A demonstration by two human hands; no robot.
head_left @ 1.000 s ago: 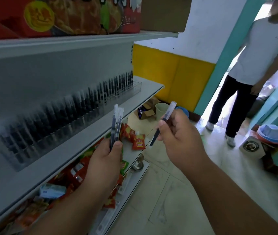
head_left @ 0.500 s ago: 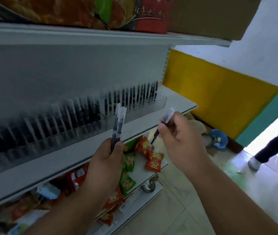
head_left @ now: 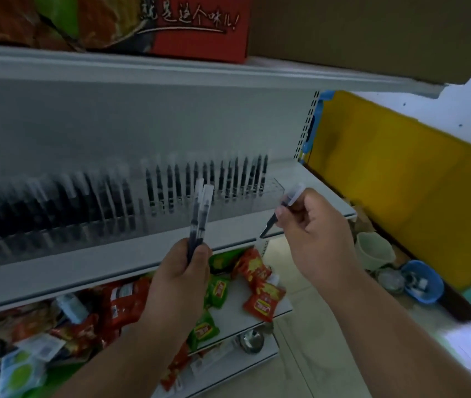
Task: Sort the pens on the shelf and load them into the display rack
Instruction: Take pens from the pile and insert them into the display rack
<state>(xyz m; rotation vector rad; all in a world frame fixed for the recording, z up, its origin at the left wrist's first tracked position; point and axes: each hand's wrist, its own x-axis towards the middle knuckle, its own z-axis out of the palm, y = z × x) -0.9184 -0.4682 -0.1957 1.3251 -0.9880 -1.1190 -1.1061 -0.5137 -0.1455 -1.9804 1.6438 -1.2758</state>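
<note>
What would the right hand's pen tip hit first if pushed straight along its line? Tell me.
Probably the front edge of the shelf: the pen in the right hand slants down-left toward it, though depth is unclear.

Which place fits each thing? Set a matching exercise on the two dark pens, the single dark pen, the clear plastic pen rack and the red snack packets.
Things:
1. two dark pens
2. single dark pen
3. clear plastic pen rack
4. red snack packets

Places:
A. lower shelf
B. right hand
C. middle shelf
D. left hand

Pairs: 1-D, 2-B, 3-C, 4-A
</note>
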